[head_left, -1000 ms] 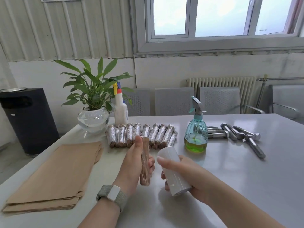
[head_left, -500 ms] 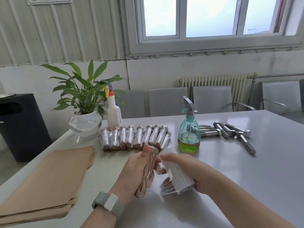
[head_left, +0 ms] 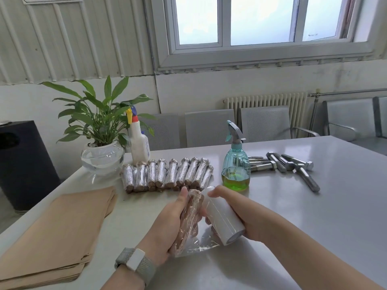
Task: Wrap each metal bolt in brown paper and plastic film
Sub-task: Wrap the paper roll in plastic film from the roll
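Note:
My left hand (head_left: 167, 225) grips a bolt wrapped in brown paper (head_left: 189, 216), held slanted above the table near its front. My right hand (head_left: 249, 216) holds a white roll of plastic film (head_left: 223, 220) right beside it. A clear sheet of film (head_left: 201, 241) stretches from the roll around the lower part of the bolt. A row of several wrapped bolts (head_left: 167, 174) lies further back. Several bare metal bolts (head_left: 293, 166) lie at the right. A stack of brown paper sheets (head_left: 56, 231) lies at the left.
A teal spray bottle (head_left: 235, 164) with green liquid stands between the wrapped row and the bare bolts. A white spray bottle (head_left: 139, 141) and a potted plant in a glass bowl (head_left: 100, 151) stand at the back left. Grey chairs (head_left: 209, 128) line the table's far edge.
The film has been pulled off the roll and now covers the paper-wrapped bolt. The roll moved closer to the bolt, and the bolt tilted to a slant.

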